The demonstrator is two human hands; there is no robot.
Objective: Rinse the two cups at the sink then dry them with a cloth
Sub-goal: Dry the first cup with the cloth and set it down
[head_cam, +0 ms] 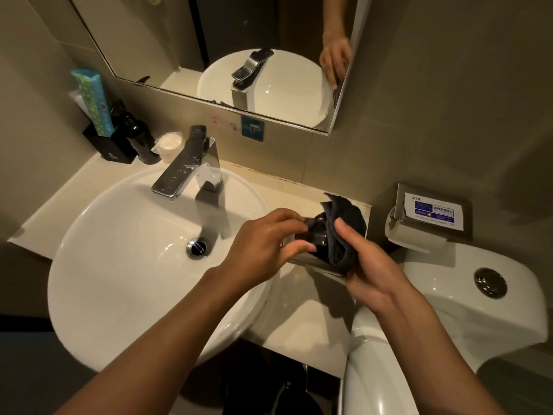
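Two hands (314,256), clear cup (311,235), dark cloth (344,232)

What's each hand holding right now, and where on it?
Left hand grips a clear glass cup by its side wall, near the rim. Right hand holds a dark cloth, bunched, pressed against and into the cup.

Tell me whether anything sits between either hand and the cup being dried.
The left hand grips the clear cup directly, nothing between. The right hand touches it only through the dark cloth, bunched over and into the cup. That cloth is the drying tool, not an obstruction. Nothing else visible stands in the way.
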